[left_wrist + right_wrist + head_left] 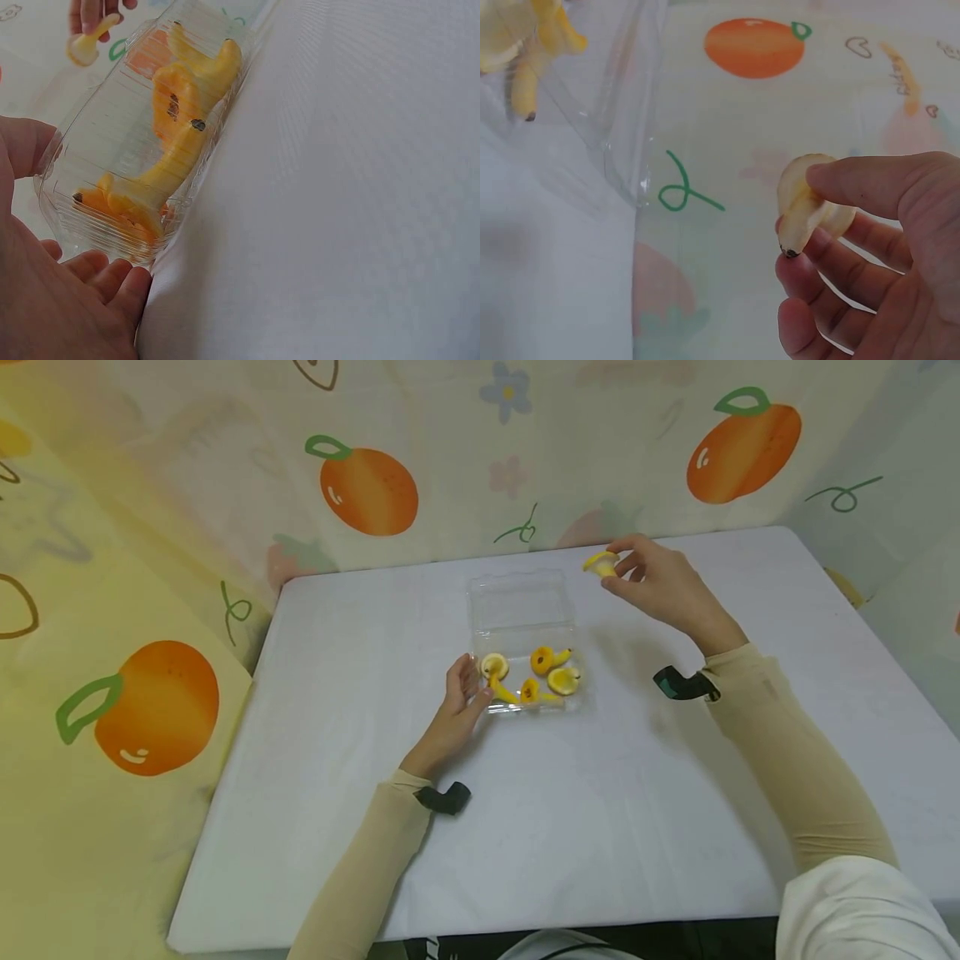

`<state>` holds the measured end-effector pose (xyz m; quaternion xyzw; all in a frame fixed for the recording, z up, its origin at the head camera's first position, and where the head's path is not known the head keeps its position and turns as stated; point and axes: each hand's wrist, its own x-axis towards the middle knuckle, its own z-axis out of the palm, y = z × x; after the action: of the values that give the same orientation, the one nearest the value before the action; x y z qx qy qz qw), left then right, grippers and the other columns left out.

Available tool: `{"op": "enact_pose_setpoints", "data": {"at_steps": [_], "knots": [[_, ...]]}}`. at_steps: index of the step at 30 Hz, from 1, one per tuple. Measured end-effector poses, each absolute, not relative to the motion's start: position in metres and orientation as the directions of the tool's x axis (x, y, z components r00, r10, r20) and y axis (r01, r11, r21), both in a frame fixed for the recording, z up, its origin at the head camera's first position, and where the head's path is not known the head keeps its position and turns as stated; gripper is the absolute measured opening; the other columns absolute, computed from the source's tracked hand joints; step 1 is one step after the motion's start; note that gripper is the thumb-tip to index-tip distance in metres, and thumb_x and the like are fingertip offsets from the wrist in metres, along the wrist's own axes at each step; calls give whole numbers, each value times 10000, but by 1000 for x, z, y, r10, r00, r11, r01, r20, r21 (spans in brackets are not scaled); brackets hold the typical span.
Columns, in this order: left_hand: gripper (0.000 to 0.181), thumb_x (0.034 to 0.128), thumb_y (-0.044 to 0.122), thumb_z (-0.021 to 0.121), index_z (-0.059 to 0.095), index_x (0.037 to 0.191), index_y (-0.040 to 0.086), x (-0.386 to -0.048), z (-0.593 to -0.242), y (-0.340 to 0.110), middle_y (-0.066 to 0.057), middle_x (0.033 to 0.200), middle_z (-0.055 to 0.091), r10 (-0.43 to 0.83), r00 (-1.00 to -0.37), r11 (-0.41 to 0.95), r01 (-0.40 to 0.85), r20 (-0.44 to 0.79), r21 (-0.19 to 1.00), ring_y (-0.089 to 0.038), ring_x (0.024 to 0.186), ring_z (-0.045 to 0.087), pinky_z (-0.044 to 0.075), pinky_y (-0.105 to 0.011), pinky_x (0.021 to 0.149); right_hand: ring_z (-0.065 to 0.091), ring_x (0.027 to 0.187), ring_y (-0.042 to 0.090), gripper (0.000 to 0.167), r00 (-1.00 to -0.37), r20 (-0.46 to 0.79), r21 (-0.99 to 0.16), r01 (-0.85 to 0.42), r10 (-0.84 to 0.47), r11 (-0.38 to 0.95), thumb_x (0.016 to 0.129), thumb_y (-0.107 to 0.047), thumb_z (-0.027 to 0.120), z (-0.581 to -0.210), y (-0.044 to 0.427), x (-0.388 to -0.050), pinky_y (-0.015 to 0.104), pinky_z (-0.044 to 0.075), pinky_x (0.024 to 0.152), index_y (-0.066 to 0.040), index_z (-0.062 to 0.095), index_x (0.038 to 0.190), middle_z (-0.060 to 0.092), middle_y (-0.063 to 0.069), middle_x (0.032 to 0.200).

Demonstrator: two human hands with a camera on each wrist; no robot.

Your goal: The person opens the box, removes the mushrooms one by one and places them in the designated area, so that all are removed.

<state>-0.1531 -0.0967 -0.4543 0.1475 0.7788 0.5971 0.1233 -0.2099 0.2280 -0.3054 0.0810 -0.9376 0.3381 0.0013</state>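
A clear plastic clamshell box [522,602] stands on the table with its lid raised at the back. In it lie several yellow trumpet-shaped mushrooms [564,680], also visible through the wall in the left wrist view as mushrooms [174,161] with dark stem ends. My left hand [459,702] holds the box by its left end, thumb at the near corner and fingers along the side. Right of the raised lid, my right hand [660,583] pinches another yellow mushroom [802,202] between thumb and fingers, above the table. Its dark-tipped stem end shows in the right wrist view.
A white cloth covers the table [360,643]. Behind it hangs a curtain [442,435] printed with oranges and flowers, and more of it is at the left. Black wrist mounts [444,798] sit on both sleeves.
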Motion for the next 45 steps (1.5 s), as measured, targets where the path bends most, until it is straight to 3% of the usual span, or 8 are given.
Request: {"op": "enact_pose_setpoints", "data": {"at_steps": [22,28,45], "knots": [[645,1082,188,405,25,1589,67,-153,-452,-96,-167,1674,124,367,-930,250,64,-33,966,-315,1577,155,152,-457,1288,610,1089,344,546,-998,5,-634,-55,-67,771,985,-365,604,-323,250,-219,398,448,792,-113,465,1449,637,209,1278],[622,1101,257,356,22,1597,83,-154,-452,-96,-154,1687,91,361,-931,277,57,-49,959,-303,1588,120,132,-458,1290,604,1125,352,575,-998,-29,-637,-23,-54,771,986,-378,598,-330,253,-221,440,463,843,-103,449,1468,626,211,1293],[632,1097,246,375,23,1592,71,-154,-453,-96,-164,1688,87,361,-932,269,60,-43,961,-307,1588,118,136,-458,1289,582,1153,403,565,-994,-92,-625,14,-56,781,990,-340,601,-354,261,-225,531,482,918,-72,433,1458,602,250,1307]]}}
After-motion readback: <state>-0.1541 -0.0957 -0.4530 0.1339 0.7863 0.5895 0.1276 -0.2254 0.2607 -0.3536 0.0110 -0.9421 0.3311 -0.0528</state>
